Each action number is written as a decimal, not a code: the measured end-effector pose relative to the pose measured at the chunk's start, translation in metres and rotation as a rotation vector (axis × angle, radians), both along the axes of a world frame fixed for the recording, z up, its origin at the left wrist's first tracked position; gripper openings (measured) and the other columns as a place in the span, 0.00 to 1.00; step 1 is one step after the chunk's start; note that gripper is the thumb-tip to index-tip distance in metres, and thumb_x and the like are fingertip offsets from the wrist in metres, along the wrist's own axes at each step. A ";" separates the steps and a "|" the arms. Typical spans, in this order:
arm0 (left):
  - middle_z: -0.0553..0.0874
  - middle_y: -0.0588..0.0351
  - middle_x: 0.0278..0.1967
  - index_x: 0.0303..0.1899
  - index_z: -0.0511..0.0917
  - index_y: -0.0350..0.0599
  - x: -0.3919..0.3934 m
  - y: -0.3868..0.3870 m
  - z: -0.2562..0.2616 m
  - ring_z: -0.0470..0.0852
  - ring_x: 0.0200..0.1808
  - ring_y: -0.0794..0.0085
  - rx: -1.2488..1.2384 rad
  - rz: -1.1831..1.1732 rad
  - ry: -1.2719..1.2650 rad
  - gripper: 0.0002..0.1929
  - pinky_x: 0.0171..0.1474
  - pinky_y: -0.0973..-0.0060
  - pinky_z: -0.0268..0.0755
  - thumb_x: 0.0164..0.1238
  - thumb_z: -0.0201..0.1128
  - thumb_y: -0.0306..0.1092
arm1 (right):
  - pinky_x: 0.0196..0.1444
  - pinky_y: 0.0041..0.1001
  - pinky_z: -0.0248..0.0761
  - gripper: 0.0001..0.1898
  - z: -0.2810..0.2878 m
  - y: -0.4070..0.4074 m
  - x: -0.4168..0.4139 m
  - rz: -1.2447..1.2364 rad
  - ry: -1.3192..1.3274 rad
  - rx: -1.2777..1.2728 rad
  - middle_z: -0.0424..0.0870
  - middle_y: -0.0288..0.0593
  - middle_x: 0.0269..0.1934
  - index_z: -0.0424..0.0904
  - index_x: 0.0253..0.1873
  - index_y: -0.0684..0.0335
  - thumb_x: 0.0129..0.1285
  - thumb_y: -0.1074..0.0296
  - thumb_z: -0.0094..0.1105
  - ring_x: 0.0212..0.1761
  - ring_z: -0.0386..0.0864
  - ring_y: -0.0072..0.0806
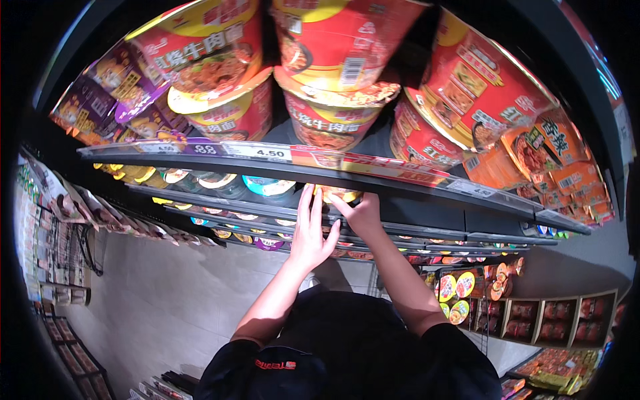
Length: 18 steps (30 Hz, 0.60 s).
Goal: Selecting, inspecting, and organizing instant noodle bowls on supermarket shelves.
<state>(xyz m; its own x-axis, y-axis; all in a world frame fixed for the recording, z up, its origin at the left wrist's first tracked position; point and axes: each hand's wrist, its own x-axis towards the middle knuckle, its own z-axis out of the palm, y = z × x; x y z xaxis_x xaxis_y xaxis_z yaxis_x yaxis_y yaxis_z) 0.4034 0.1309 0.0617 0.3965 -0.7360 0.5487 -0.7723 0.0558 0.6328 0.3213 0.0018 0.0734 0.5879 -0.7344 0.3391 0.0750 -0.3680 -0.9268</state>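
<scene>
An instant noodle cup (341, 193) with a yellow lid rim is partly hidden under the front edge of the upper shelf (200, 159). My left hand (314, 232) lies along its left side, fingers stretched forward and thumb apart. On the other side, my right hand (364, 212) has its thumb over the cup's near edge; its other fingers are mostly hidden. The cup sits between both hands at a lower shelf. To its left stands a noodle cup with a blue lid (270, 185).
Large red noodle buckets (330, 110) stand stacked on the upper shelf, with purple packs (125, 85) to the left and orange packets (540, 150) to the right. Price strips (257, 151) line its edge. A wooden display rack (542, 320) stands right; grey floor (150, 290) lies left.
</scene>
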 end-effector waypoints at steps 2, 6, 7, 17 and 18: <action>0.53 0.32 0.73 0.73 0.52 0.33 0.000 0.000 0.001 0.55 0.75 0.39 0.010 0.014 0.002 0.41 0.74 0.52 0.55 0.62 0.65 0.30 | 0.42 0.28 0.79 0.14 -0.008 0.000 0.004 0.020 -0.052 -0.088 0.88 0.45 0.37 0.83 0.46 0.67 0.56 0.69 0.72 0.37 0.87 0.30; 0.55 0.31 0.72 0.73 0.55 0.34 -0.003 0.001 -0.004 0.54 0.74 0.35 -0.043 0.041 -0.018 0.40 0.74 0.48 0.53 0.60 0.66 0.28 | 0.56 0.35 0.73 0.28 -0.003 0.011 0.004 -0.112 -0.005 -0.213 0.82 0.50 0.49 0.74 0.56 0.68 0.52 0.70 0.76 0.51 0.81 0.38; 0.55 0.32 0.72 0.72 0.56 0.35 -0.008 0.000 0.001 0.53 0.75 0.35 -0.021 0.081 -0.071 0.39 0.73 0.48 0.53 0.60 0.66 0.28 | 0.56 0.35 0.73 0.28 -0.007 0.010 0.002 -0.132 -0.009 -0.207 0.82 0.50 0.49 0.74 0.56 0.68 0.52 0.70 0.76 0.51 0.81 0.38; 0.83 0.49 0.39 0.53 0.76 0.37 -0.049 0.015 -0.038 0.81 0.47 0.55 -0.192 -0.225 -0.063 0.21 0.55 0.59 0.72 0.56 0.71 0.18 | 0.70 0.40 0.66 0.41 -0.054 0.047 -0.101 -0.162 0.034 -0.155 0.60 0.56 0.71 0.54 0.74 0.66 0.59 0.72 0.71 0.74 0.62 0.45; 0.83 0.48 0.38 0.52 0.77 0.37 -0.058 0.013 -0.035 0.82 0.45 0.58 -0.162 -0.256 -0.094 0.21 0.50 0.63 0.76 0.55 0.71 0.17 | 0.66 0.38 0.69 0.38 -0.071 0.052 -0.128 -0.095 0.044 -0.116 0.64 0.55 0.69 0.57 0.72 0.66 0.61 0.71 0.69 0.71 0.66 0.44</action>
<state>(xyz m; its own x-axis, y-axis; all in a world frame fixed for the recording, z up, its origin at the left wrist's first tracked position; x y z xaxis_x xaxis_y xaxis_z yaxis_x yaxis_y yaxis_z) 0.3450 0.1441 0.0269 0.1519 -0.7057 0.6920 -0.7747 0.3497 0.5268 0.1930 0.0536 0.0021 0.5337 -0.7451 0.4000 -0.0055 -0.4760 -0.8794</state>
